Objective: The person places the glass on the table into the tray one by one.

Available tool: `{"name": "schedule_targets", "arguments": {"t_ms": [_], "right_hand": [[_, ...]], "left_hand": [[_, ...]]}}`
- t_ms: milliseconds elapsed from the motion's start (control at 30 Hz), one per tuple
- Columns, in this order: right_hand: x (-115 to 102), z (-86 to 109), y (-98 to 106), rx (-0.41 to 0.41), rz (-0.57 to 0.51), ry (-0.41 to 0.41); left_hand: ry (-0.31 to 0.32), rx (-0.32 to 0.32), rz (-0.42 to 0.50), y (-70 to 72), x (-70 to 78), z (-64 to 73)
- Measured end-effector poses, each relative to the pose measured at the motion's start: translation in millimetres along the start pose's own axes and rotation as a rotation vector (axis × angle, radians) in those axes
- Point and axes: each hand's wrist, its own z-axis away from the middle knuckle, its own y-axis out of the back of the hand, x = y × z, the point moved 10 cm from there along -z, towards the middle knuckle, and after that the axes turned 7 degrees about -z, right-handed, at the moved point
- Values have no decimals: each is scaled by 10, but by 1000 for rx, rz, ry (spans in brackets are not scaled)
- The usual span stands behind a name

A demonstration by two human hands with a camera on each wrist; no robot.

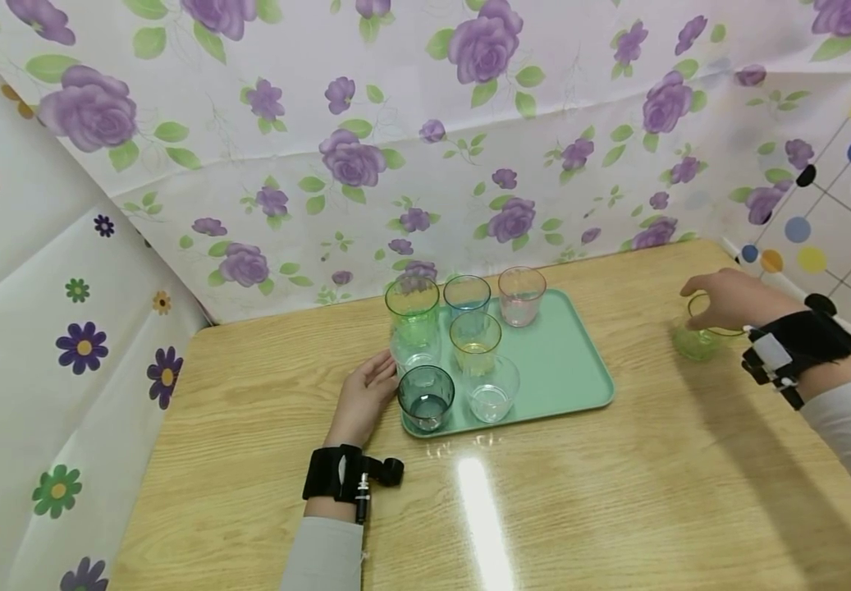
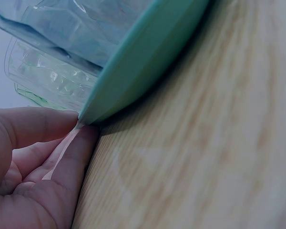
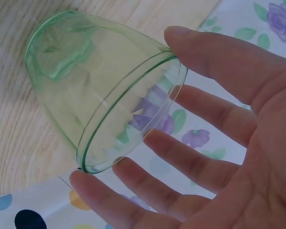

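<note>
My left hand (image 1: 361,402) is at the left edge of a green tray (image 1: 561,361). In the left wrist view, its thumb and a finger pinch the tray's rim (image 2: 128,86). Far to the right, my right hand (image 1: 743,300) holds a pale yellow-green glass (image 3: 62,90) by its rim, fingertips spread around the mouth. In the head view, the hand partly hides this glass (image 1: 693,343). On the tray's left part stand a green glass (image 1: 412,316), a dark grey glass (image 1: 426,402), a yellow glass (image 1: 475,349) and several others.
A blue glass (image 1: 467,295) and a pink glass (image 1: 522,300) stand along the tray's back, and a clear glass (image 1: 491,392) near its front. The wooden table (image 1: 263,377) meets a flowered wall covering (image 1: 277,197) behind and a dotted one (image 1: 846,238) at the right.
</note>
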Motion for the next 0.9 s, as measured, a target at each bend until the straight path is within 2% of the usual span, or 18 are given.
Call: {"name": "schedule_targets", "arguments": {"t_ms": [567, 900], "right_hand": [[-20, 22, -12, 49, -23, 2], [-105, 17, 14, 87, 54, 16]], "left_hand": [[-13, -2, -24, 7, 21, 15], [-6, 1, -26, -3, 40, 31]]}}
